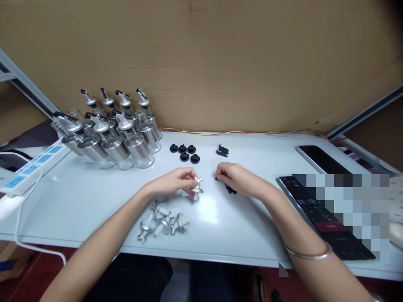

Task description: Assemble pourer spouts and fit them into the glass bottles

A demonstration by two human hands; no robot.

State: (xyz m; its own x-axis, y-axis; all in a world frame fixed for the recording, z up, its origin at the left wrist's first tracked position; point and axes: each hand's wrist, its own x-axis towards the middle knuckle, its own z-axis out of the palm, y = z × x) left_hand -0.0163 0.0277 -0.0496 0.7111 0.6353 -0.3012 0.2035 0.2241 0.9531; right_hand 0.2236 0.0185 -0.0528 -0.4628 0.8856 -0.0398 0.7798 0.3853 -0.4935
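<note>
Left hand (176,181) clamped on metal spout (197,189); right hand (234,178) pinching small black parts (232,190). Eight assembled bottles (110,134) standing; five loose spouts (162,220) left.

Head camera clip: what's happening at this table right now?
A person sits at a white table. The left hand pinches a silver pourer spout just above the tabletop. The right hand rests on a few small black parts. More silver spouts lie in a loose pile near the left forearm. Behind the hands sit five black rubber rings and a small heap of black clips. Glass bottles with spouts fitted stand clustered at back left.
</note>
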